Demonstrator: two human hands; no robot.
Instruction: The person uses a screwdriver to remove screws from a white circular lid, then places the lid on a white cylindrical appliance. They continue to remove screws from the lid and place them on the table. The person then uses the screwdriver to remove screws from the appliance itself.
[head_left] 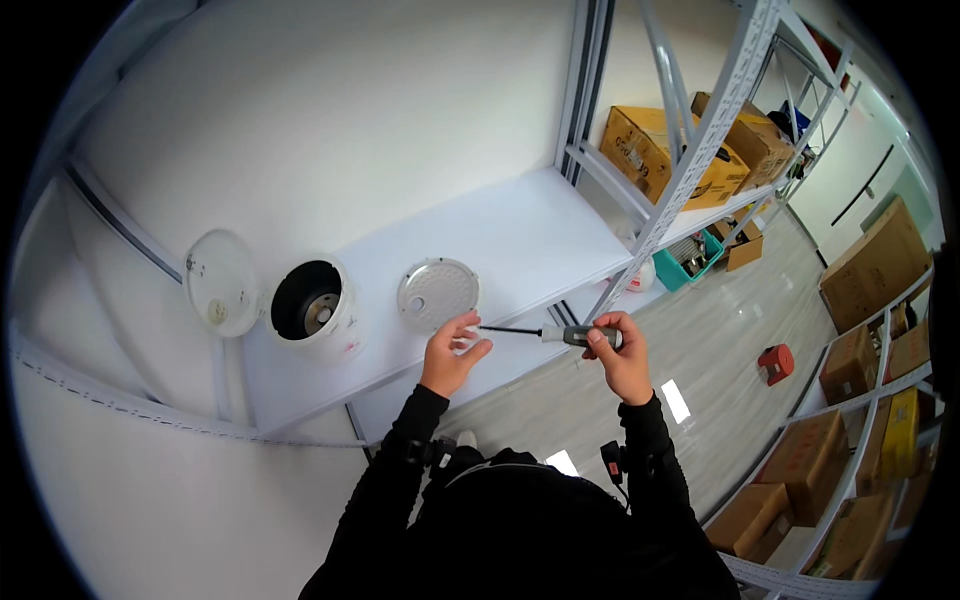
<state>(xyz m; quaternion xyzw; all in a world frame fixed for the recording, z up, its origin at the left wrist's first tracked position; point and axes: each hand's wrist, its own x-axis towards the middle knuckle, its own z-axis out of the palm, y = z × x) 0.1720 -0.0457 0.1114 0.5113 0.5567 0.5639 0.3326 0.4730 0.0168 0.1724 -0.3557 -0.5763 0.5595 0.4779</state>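
My right hand [624, 362] is wrapped round the grey handle of a screwdriver [580, 336], whose dark shaft points left. Beside its tip is my left hand [449, 356], fingers bent and thumb apart, with nothing visible between them. Whether a fingertip touches the tip I cannot tell. Just beyond the left hand a round metal inner lid [440, 288] with a small hole lies flat on the white shelf board. Further left stands a white rice cooker [350, 318] with a dark inside and a metal heating plate at its bottom. Its hinged lid [218, 275] is swung back to the left.
The white shelf board [530, 225] runs along the wall, with a metal upright [690, 150] at its right end. Cardboard boxes [650, 150] and a teal crate [690, 258] sit on the racks beyond. On the floor at right is a red object [775, 364].
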